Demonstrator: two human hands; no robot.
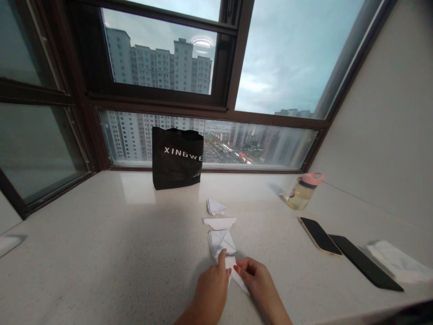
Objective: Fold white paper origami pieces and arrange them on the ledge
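Low in the view, a folded piece of white paper (241, 282) lies between my two hands. My left hand (213, 282) has its index finger stretched forward to the edge of a stack of folded paper squares (221, 241), while its thumb presses the folded piece. From the other side, my right hand (253, 273) pinches that same piece between thumb and fingers. Beyond the stack lie a flat folded paper strip (219, 223) and a small pile of folded paper triangles (215, 206). My fingers partly cover the piece's outline.
A black bag (177, 160) stands by the window. To the right are a bottle with a pink lid (306, 192), a phone (320, 235), a flat black object (365, 262) and a white packet (399, 262). A white item (9, 243) lies at the left edge of the pale countertop (101, 253).
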